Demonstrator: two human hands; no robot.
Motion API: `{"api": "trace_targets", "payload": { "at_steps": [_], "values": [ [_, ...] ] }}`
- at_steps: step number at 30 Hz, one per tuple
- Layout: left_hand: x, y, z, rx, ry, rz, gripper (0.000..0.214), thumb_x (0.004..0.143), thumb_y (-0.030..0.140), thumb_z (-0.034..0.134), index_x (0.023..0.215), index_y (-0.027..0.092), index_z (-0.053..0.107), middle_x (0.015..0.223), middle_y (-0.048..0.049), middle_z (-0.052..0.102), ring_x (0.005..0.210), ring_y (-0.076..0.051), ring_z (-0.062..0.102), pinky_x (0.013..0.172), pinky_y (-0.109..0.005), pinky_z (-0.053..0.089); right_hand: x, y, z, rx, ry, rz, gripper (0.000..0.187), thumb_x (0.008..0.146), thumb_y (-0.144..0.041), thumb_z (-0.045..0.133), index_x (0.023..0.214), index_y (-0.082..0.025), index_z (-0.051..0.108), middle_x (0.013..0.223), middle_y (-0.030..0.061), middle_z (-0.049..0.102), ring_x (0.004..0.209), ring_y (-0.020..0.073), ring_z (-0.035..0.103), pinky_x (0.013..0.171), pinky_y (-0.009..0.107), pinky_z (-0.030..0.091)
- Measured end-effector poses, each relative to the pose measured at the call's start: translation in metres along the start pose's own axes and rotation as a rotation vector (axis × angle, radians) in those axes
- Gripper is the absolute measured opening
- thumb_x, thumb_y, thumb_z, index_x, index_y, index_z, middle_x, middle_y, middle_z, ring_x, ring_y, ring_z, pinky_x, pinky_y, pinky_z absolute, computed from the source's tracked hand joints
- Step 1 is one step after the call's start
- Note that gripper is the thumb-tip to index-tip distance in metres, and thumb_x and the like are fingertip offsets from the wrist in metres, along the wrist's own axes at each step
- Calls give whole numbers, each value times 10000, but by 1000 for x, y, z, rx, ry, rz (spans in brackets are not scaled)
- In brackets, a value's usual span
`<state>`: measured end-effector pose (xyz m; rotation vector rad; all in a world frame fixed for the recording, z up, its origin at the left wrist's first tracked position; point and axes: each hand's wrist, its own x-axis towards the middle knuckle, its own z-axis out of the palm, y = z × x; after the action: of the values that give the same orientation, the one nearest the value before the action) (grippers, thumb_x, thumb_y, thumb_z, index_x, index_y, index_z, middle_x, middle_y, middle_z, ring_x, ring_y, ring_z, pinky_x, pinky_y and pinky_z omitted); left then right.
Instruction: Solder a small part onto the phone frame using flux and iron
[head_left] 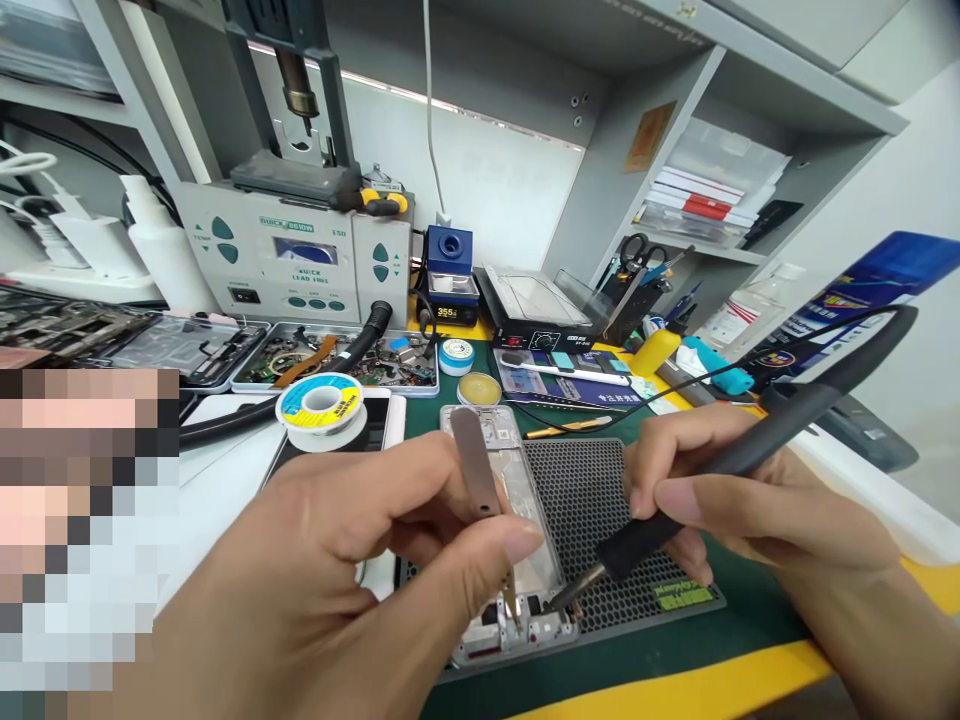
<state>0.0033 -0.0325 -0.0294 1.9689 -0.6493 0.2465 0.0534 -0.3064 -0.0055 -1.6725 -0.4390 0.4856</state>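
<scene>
A pair of tweezers [474, 455] is pinched in my left hand [390, 540], its tips down at the near end of an opened phone frame [525, 490]. My right hand [720, 500] grips the dark handle of a soldering iron [757, 440]. The iron's metal tip points left and down onto the same end of the phone, close to the tweezer tips. Small parts and connectors show there; whether the iron touches one I cannot tell. Part of the phone's left side is hidden behind my left hand.
Under the phone lies a black honeycomb mat [585, 490]. A solder spool [321, 408] stands left, near an open flux tin [478, 389]. Behind are a parts tray [345, 385], a hot air station [300, 260] and a heating plate [544, 310]. The iron's cable [675, 385] arcs behind my right hand.
</scene>
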Motion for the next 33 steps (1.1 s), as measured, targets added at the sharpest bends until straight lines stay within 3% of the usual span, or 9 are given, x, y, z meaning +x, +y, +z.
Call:
{"api": "trace_targets", "payload": {
  "at_steps": [6,15,21,25,29,31,33],
  "values": [
    [3,-3,1,150,78,82,102,987,322,609,904,345,664,713,154,730,522,-61,671,383,-133,433,0,2,-1,-11,-6,7,154,818,-370,803,771,-224,811,508,33,645,351,119,598,360,142,471],
    [0,-8,5,176,91,102,96,973,303,611,902,356,648,737,180,730,525,-40,660,399,-101,440,0,7,1,-18,-30,7,136,846,-350,796,801,-222,812,493,17,668,366,116,617,377,128,502],
    [2,-3,13,56,116,-25,157,890,461,682,868,306,695,618,66,679,632,-171,705,480,-198,537,-1,7,2,-27,-34,14,134,848,-348,796,800,-223,803,497,11,677,366,114,614,385,134,518],
    [1,-1,17,12,120,-91,209,880,508,672,876,300,696,607,42,668,689,-202,720,517,-219,560,0,7,3,-27,-34,11,148,846,-351,793,798,-211,800,498,11,670,366,109,599,387,136,511],
    [-2,1,10,34,108,-87,147,897,438,671,902,294,697,653,42,703,667,-190,723,508,-209,558,-1,9,2,-29,-34,6,151,843,-350,796,796,-206,800,502,16,668,366,115,596,383,151,512],
    [-3,3,5,61,70,-23,32,919,328,668,937,305,683,719,73,734,631,-143,714,520,-172,553,-1,9,2,-28,-29,6,153,842,-353,797,799,-206,799,505,15,668,364,117,595,382,158,516],
    [-3,5,0,84,30,77,111,937,230,652,989,327,654,799,118,750,624,-86,703,556,-119,548,-1,9,1,-26,-28,7,159,846,-360,794,809,-205,799,514,14,669,367,115,598,390,162,520]
  ]
}}
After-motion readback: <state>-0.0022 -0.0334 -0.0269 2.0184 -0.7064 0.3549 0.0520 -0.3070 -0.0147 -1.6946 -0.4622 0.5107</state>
